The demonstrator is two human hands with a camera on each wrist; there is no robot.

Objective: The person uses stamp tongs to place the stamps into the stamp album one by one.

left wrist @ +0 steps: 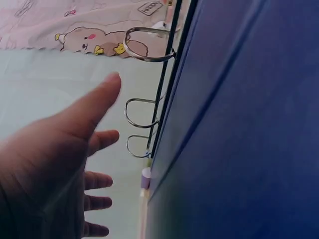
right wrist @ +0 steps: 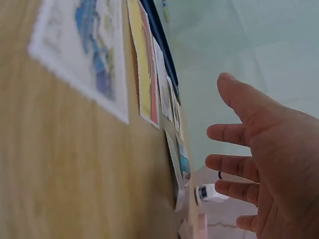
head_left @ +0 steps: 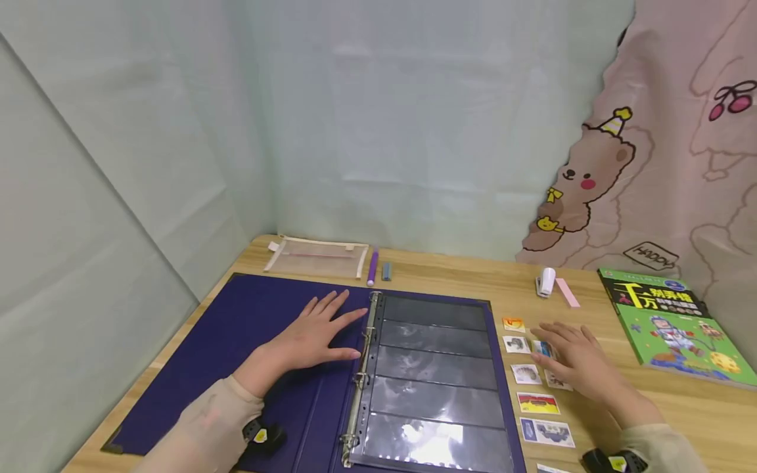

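A dark blue ring binder [head_left: 195, 355] lies open on the table. On its right half is a clear pocket page [head_left: 437, 368] with several dark strips, held in metal rings [head_left: 361, 379]. My left hand [head_left: 310, 335], fingers spread and holding nothing, is over the left cover beside the rings; the left wrist view shows it raised off the cover. To the right of the binder, several stamps lie in a column, among them a red-and-yellow stamp [head_left: 538, 403]. Over further stamps, partly hiding a blue one [head_left: 543, 348], my right hand [head_left: 576, 361] hovers with extended fingers and nothing in them.
Behind the binder lie a mesh zip pouch [head_left: 322, 258], a purple pen [head_left: 372, 268] and a small blue-grey block [head_left: 387, 271]. At the back right are a white stapler-like item [head_left: 545, 282], a pink strip [head_left: 568, 293] and a green book [head_left: 680, 328]. Curtains [head_left: 414, 131] hang close behind.
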